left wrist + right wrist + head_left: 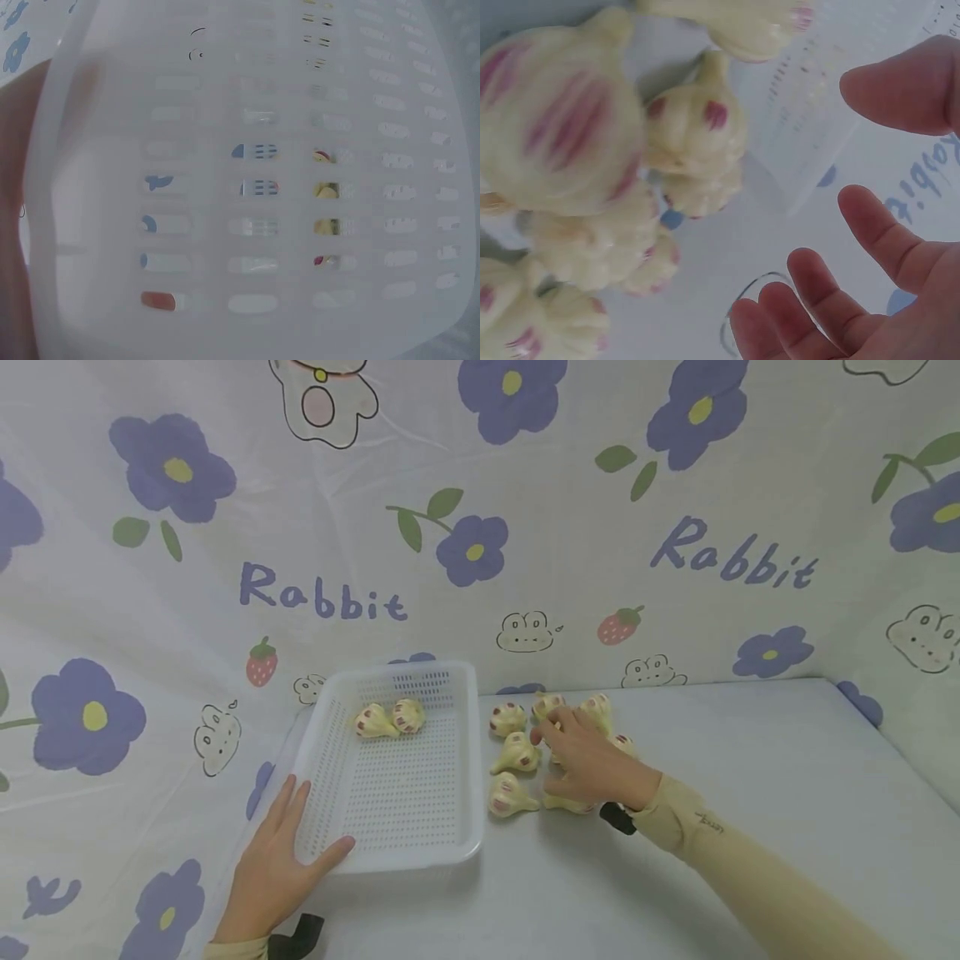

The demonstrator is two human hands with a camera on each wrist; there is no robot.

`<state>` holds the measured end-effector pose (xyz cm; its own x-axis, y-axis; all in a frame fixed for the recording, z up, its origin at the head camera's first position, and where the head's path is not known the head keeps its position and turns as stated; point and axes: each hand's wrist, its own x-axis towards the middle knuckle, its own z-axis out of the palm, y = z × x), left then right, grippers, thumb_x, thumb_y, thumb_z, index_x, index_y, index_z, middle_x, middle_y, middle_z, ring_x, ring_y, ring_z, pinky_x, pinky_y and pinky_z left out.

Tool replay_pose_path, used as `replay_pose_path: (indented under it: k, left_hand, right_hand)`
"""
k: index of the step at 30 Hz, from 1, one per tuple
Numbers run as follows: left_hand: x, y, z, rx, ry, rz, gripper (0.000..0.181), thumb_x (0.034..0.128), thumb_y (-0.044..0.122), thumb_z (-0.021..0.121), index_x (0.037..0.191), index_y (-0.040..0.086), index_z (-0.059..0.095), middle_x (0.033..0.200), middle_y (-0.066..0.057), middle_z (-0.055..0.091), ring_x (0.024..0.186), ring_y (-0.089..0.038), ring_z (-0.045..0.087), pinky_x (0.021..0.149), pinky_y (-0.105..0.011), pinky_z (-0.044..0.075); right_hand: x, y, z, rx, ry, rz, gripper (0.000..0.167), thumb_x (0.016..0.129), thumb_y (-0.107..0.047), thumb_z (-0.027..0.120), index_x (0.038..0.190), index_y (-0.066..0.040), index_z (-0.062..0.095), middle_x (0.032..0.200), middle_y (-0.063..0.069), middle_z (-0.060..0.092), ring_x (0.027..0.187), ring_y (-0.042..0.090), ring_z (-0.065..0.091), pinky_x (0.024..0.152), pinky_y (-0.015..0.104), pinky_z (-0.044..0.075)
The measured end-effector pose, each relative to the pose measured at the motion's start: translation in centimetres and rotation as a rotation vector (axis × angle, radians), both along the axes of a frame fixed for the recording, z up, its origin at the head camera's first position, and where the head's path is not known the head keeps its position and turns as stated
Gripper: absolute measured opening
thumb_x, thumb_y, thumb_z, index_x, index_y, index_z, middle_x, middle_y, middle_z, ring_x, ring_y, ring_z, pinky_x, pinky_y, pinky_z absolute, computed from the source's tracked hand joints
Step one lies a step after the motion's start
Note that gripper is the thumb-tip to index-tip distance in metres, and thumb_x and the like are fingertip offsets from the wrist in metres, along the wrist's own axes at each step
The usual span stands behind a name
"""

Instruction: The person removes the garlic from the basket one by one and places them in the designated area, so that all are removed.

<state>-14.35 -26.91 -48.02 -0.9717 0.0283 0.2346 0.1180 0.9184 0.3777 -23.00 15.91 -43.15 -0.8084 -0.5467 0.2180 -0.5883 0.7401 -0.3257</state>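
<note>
My left hand [273, 864] rests at the near left corner of a white perforated plastic basket [397, 802], thumb over the front rim and fingers along the left side. In the left wrist view, the basket wall [97, 300] fills most of the frame. Inside the basket, toward the back, lie two garlic bulbs, one [372, 722] beside the other [409, 716]. Over a group of several garlic bulbs on the table hovers my right hand [588, 764]. The right wrist view shows its fingers [829, 296] spread with nothing between them, apart from a nearby bulb [697, 127].
The garlic group stands just right of the basket, with one bulb [511, 796] at its near left. A pale cloth covers the table [750, 760]. Behind rises a white curtain [562, 568] printed with flowers and rabbits.
</note>
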Motion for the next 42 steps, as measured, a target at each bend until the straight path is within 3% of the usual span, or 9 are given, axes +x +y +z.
replay_pose_path:
  k: [5,10,17,23,30,36,42]
  left_hand:
    - [-0.1,0.0,-0.1,-0.005,0.005,-0.001,0.107,0.0879,0.069,0.069,0.163,0.003,0.03,0.172,-0.021,0.021,0.152,-0.049,0.031,0.114,-0.07,0.037]
    - [-0.1,-0.1,-0.1,-0.006,0.008,-0.003,0.106,0.088,0.069,0.069,0.163,0.003,0.031,0.172,-0.02,0.022,0.152,-0.049,0.032,0.113,-0.07,0.038]
    - [-0.1,-0.1,0.0,-0.016,0.001,-0.003,0.107,0.0876,0.07,0.068,0.163,0.003,0.031,0.172,-0.021,0.022,0.152,-0.05,0.032,0.113,-0.07,0.038]
    - [-0.1,-0.2,0.0,-0.009,0.012,-0.017,0.106,0.0873,0.069,0.07,0.162,0.003,0.033,0.171,-0.022,0.023,0.151,-0.05,0.033,0.112,-0.071,0.038]
    - [-0.1,-0.1,0.1,-0.011,-0.012,-0.017,0.107,0.0873,0.069,0.07,0.163,0.004,0.032,0.172,-0.021,0.022,0.152,-0.05,0.032,0.113,-0.07,0.038]
    - [0.1,0.0,0.3,-0.014,-0.032,-0.001,0.107,0.0869,0.07,0.07,0.163,0.005,0.031,0.172,-0.021,0.021,0.152,-0.05,0.032,0.113,-0.071,0.037]
    - [0.2,0.0,0.5,-0.022,-0.026,0.001,0.106,0.0869,0.068,0.071,0.163,0.005,0.032,0.172,-0.021,0.021,0.151,-0.05,0.033,0.113,-0.071,0.038]
  right_hand:
    - [-0.3,-2.0,1.4,0.019,0.021,0.046,0.041,0.079,-0.009,0.075,0.117,-0.007,0.061,0.12,0.014,0.052,0.107,0.031,0.046,0.086,0.041,0.046]
    - [-0.5,-4.1,2.8,0.023,-0.041,0.078,0.044,0.081,-0.01,0.076,0.122,-0.006,0.06,0.129,0.017,0.05,0.122,0.035,0.043,0.102,0.049,0.047]
    - [-1.6,-7.2,4.0,0.07,-0.067,0.074,0.047,0.087,-0.015,0.075,0.129,-0.009,0.057,0.133,0.015,0.047,0.12,0.031,0.043,0.094,0.045,0.049]
    - [-2.8,-9.8,4.0,0.088,-0.113,0.084,0.049,0.09,-0.018,0.077,0.132,-0.011,0.055,0.136,0.015,0.044,0.123,0.032,0.042,0.099,0.043,0.05]
    - [-4.4,-12.9,4.0,0.142,-0.115,0.087,0.053,0.09,-0.022,0.08,0.136,-0.01,0.056,0.134,0.013,0.046,0.12,0.028,0.042,0.095,0.039,0.051]
    - [-5.4,-14.8,4.1,0.209,-0.109,0.078,0.056,0.091,-0.028,0.079,0.138,-0.011,0.055,0.137,0.015,0.046,0.126,0.03,0.042,0.1,0.04,0.051]
    - [-6.4,-16.0,4.0,0.213,-0.105,0.079,0.057,0.09,-0.028,0.08,0.138,-0.01,0.055,0.135,0.016,0.05,0.128,0.032,0.045,0.105,0.042,0.049]
